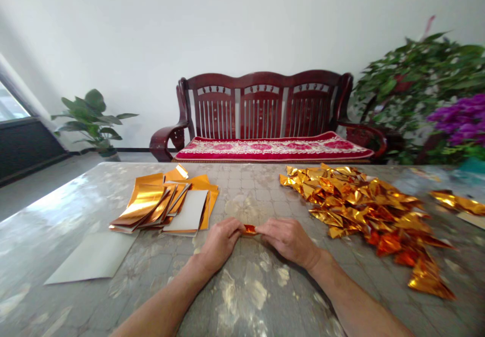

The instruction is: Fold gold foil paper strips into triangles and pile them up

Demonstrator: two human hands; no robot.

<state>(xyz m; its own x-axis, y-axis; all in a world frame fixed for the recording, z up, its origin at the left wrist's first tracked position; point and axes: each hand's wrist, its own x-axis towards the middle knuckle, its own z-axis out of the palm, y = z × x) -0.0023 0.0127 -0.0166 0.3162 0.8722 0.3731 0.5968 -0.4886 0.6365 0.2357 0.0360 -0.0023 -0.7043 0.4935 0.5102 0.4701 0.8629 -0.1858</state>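
Note:
My left hand (pixel 220 243) and my right hand (pixel 288 240) meet at the middle of the table, pinching a small folded piece of gold foil (pixel 249 230) between their fingertips. Most of that piece is hidden by my fingers. Left of my hands lies a loose stack of orange-gold foil sheets (pixel 162 203), some showing white backs. Right of my right hand spreads a heap of folded gold foil triangles (pixel 364 210), its nearest pieces a short way from my fingers. A plain white-grey sheet (pixel 93 256) lies flat near the left edge.
The mottled grey stone-look tabletop (pixel 242 190) runs under everything. More gold foil (pixel 456 202) lies at the far right. Beyond the table stand a dark red wooden bench (pixel 261 94) with a red runner, and potted plants on both sides.

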